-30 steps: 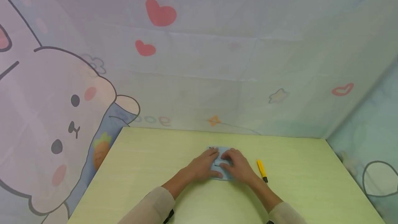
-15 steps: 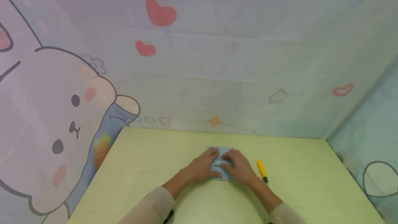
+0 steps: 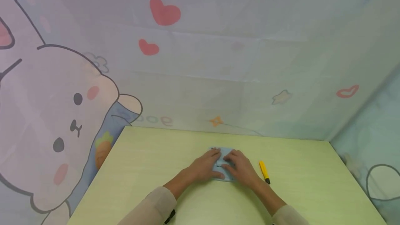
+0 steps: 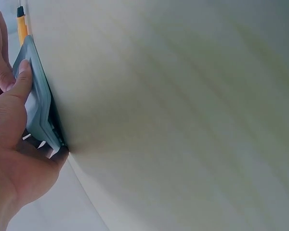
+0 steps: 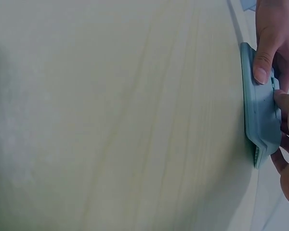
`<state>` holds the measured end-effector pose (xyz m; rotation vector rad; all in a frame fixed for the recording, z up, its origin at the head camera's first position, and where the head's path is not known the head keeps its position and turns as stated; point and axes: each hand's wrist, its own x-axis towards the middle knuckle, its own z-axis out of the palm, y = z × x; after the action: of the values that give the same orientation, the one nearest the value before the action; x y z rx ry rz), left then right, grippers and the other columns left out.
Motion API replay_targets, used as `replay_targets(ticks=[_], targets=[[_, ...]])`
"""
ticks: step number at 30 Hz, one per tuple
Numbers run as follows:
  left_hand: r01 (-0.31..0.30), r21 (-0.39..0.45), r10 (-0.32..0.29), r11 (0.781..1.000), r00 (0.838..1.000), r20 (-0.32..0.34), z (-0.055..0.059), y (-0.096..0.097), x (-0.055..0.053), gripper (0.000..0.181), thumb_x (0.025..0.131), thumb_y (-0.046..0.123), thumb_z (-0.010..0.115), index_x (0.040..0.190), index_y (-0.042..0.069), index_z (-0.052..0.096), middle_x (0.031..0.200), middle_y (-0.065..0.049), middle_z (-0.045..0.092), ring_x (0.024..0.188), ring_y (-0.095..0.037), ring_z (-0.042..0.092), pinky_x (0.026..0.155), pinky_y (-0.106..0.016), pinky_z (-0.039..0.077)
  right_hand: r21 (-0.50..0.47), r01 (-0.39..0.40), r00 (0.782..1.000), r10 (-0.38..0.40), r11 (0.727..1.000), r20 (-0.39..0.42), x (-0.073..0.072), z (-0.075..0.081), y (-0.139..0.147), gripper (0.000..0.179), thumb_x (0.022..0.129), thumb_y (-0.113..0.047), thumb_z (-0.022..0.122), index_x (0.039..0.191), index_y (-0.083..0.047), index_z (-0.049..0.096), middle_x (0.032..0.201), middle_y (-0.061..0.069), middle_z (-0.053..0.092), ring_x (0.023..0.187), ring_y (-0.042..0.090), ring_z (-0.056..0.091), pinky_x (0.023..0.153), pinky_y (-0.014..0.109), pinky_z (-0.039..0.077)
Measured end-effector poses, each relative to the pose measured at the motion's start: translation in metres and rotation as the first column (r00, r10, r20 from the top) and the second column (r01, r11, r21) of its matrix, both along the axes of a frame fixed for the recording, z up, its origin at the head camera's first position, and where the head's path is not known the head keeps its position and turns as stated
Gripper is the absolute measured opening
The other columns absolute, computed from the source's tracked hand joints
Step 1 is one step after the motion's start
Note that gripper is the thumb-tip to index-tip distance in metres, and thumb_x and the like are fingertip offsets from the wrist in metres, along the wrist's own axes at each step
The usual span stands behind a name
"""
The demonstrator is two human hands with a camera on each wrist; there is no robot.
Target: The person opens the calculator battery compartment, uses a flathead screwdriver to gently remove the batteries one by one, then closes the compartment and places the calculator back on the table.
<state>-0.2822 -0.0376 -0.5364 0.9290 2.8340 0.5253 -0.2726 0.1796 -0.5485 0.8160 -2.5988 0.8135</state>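
Left hand: the left hand [image 3: 204, 166] lies on the left part of a flat blue pouch [image 3: 222, 162]; its fingers reach over the top and the thumb presses the near edge, as the left wrist view shows [image 4: 19, 139].
Right hand: the right hand [image 3: 241, 168] covers the right part of the same pouch, fingers curved over it and fingertips pressing down; the right wrist view shows only fingertips [image 5: 286, 103] on the pouch [image 5: 257, 110].
Hands together: they sit side by side, fingertips almost meeting over the middle of the pouch.
Blue pouch: flat on the desk [image 3: 156, 155], directly under both hands, with only a strip showing between and beyond the fingers.
Yellow pen-like tool: a yellow tool with a dark tip [image 3: 264, 171] lies on the desk just right of the right hand, not touching it.
Sleeves: beige cuffs [image 3: 156, 202] cover both forearms near the bottom edge.
Change from earlier: hands, pouch and yellow tool keep the same places on the desk; the fingers stay pressed on the pouch with no visible shift. Only the head view has turned slightly, so the wall prints sit a little further right.
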Motion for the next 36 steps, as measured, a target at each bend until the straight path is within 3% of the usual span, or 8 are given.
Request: replay_targets(ticks=[9,36], targets=[[0.001,-0.006,-0.001,1.0,1.0,0.002,-0.001,0.0,-0.001,0.096,0.095,0.059,0.072,0.164,0.003,0.036,0.172,-0.01,0.03,0.16,-0.028,0.026,0.12,-0.043,0.041,0.104,-0.053,0.992,0.064,0.993,-0.111,0.001,0.007,-0.001,0.022,0.093,-0.018,0.085,0.108,-0.005,0.076,0.105,0.002,0.064,0.098,0.019,0.059,0.088,0.041,0.055],[0.001,-0.008,-0.001,1.0,1.0,-0.003,-0.001,0.001,-0.002,0.097,0.095,0.06,0.072,0.164,0.003,0.036,0.173,-0.009,0.03,0.159,-0.027,0.027,0.121,-0.041,0.039,0.103,-0.021,0.985,0.038,0.994,-0.166,0.002,0.007,0.01,0.025,0.09,-0.019,0.087,0.106,-0.004,0.075,0.108,0.006,0.065,0.104,0.024,0.059,0.091,0.044,0.057]])
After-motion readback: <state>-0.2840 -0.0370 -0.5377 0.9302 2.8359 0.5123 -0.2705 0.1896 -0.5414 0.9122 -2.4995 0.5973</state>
